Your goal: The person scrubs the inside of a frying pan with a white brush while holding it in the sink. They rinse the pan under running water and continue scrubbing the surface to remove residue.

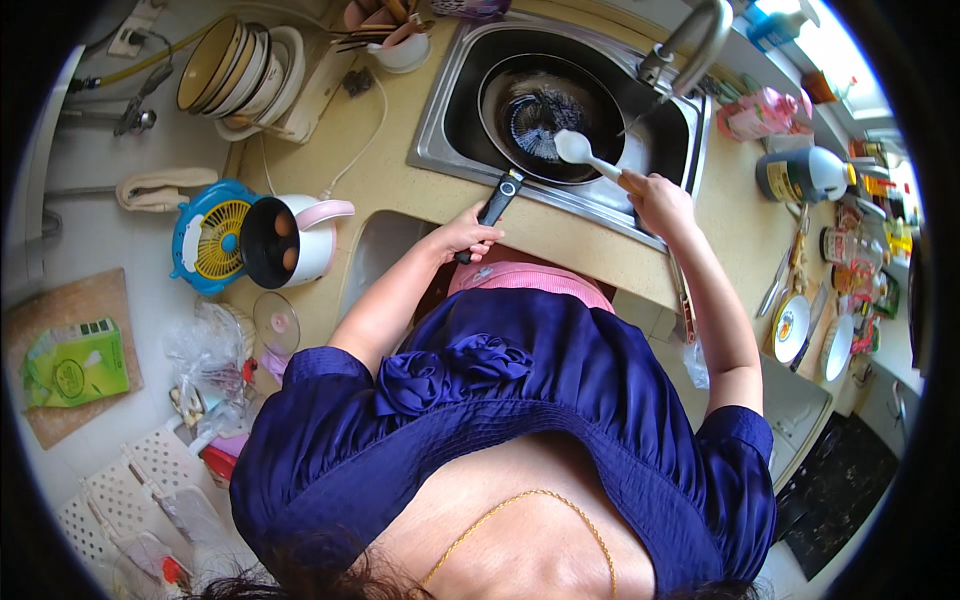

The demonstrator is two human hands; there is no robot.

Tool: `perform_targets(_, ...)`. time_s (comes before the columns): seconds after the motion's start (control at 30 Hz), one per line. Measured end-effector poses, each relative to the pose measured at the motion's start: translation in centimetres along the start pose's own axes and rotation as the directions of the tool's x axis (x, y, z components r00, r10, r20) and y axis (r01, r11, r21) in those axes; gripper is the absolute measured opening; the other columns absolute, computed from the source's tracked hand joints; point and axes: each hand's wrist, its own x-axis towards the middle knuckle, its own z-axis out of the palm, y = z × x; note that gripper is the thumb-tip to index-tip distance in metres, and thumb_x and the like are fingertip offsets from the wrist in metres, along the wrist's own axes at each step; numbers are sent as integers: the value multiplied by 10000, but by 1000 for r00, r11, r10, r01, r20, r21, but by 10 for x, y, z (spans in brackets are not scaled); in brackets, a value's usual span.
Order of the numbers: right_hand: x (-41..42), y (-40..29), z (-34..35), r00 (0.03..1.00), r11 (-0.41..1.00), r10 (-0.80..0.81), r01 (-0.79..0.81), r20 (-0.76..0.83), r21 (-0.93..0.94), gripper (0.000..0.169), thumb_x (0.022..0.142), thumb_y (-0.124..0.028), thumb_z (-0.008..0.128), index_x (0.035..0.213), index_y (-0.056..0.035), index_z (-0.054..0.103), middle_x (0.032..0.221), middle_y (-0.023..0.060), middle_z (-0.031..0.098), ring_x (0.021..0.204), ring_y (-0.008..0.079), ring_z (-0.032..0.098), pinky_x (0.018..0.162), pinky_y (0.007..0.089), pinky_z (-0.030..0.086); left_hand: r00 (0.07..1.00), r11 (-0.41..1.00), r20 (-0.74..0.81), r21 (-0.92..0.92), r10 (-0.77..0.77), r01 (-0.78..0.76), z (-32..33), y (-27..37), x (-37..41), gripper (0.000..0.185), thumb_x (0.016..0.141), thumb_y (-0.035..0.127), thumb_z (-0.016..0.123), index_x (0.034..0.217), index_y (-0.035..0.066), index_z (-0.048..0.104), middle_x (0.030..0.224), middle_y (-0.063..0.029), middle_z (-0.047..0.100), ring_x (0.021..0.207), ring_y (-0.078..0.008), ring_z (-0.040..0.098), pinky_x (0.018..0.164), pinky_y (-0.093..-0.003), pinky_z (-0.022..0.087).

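Observation:
A dark frying pan (495, 112) rests tilted over the steel sink (429, 142), with shiny liquid in its bottom. My left hand (466, 232) grips the pan's black handle (501, 196), which sticks out over the sink's front rim. In my right hand (664, 204) is a white long-handled utensil (574, 147) with a rounded, spoon-like head. That head is over the pan's inside, near its right side; whether it touches the pan I cannot tell. The faucet (705, 52) arches above the sink's right side, and a thin stream seems to fall from it.
Left on the counter are a white electric pot (316, 251) holding several eggs, a blue fan (217, 234), stacked bowls (214, 67) and a utensil cup (401, 51). A pink bottle (750, 114), a large jug (799, 174), a knife (814, 319) and a bowl (792, 328) are right.

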Motion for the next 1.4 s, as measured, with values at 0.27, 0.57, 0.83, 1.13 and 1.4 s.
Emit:
perform_targets(0.27,70,9,68,986,983,168,-168,3,69,253,883,-198,429,1111,-134,517,808,168,622,792,350,606,654,454,479,998,998,58,47,33,-36,-11,-4,-3,399,789,28,563,1087,100,309,526,19,359,361,-53,323,330,-235,312)
perform_targets(0.57,120,-46,98,977,860,-100,179,-186,479,218,872,-217,466,980,-75,590,798,210,614,707,351,603,642,423,486,979,996,193,-37,-68,77,-1,-5,11,362,820,9,524,1094,118,314,521,37,345,353,-39,300,329,-216,302)
perform_targets(0.83,138,-37,80,965,965,-258,255,52,54,250,876,-228,436,966,-81,618,760,212,610,674,364,599,626,430,489,962,984,270,-153,-46,90,-1,-12,10,299,834,17,509,1064,131,355,514,43,335,341,-34,303,325,-204,293)
perform_targets(1.13,136,-67,29,848,735,-94,-294,521,611,279,870,-301,507,968,-64,617,528,27,466,418,130,460,379,265,401,960,986,259,-95,-111,139,-5,-3,10,336,795,37,528,1056,138,342,517,49,333,347,-29,297,332,-205,297)
perform_targets(1.4,127,-57,53,986,937,-124,79,112,342,270,870,-274,462,933,-62,616,696,136,621,627,298,596,590,355,487,974,996,214,-15,-79,84,1,-1,8,354,775,-12,502,1061,105,329,521,32,347,352,-41,302,335,-223,304)
